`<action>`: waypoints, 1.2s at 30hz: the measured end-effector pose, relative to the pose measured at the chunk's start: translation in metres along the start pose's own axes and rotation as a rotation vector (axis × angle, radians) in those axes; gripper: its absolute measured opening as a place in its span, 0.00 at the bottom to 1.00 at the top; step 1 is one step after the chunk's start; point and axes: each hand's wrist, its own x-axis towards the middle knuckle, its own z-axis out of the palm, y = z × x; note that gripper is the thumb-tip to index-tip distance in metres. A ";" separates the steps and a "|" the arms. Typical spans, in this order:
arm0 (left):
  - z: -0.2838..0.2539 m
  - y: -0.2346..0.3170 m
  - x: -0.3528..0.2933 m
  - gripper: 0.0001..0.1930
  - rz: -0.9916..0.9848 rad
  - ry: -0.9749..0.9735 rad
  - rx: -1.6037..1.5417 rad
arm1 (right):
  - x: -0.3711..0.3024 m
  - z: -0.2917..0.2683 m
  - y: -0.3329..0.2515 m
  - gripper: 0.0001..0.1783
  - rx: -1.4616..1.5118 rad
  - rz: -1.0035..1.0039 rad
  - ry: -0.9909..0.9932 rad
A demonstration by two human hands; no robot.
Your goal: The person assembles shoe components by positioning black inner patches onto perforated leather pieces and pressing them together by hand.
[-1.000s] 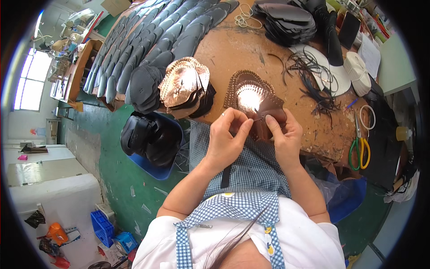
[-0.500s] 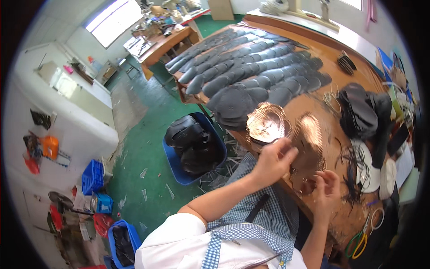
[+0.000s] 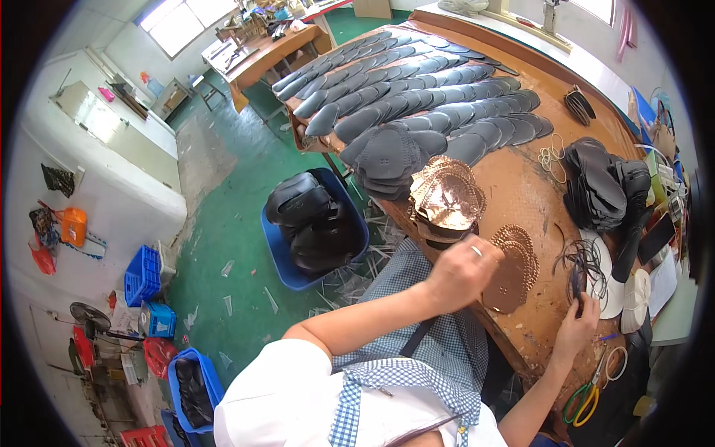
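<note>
On the bench (image 3: 514, 186), brown dotted-rim leather pcs (image 3: 510, 281) now lie flat, not tilted up as a half-sec ago, L hand (image 3: 465, 274) curled at their left edge, grip unclear, R hand (image 3: 577, 328) now pinching black strips (image 3: 578, 274).

A workshop: black cut pieces (image 3: 417, 110) in overlapping rows from the worktop's (image 3: 514, 173) left edge, scissors (image 3: 593, 384) by its near edge.

I'm seeing the copper-coloured cut pieces (image 3: 447, 195) gleaming like foil. The brown pieces (image 3: 511, 280) are looking matt and leathery.
</note>
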 end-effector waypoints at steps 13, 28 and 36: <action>0.055 0.023 -0.027 0.25 -0.235 -0.221 0.124 | -0.062 -0.040 0.023 0.10 -0.168 -0.036 -0.034; 0.037 0.020 -0.004 0.35 -0.567 -0.298 0.005 | 0.021 0.005 -0.019 0.07 0.229 -0.123 0.077; 0.036 0.029 -0.015 0.35 -0.549 -0.283 -0.062 | 0.103 0.092 -0.016 0.07 -0.105 -0.323 -0.012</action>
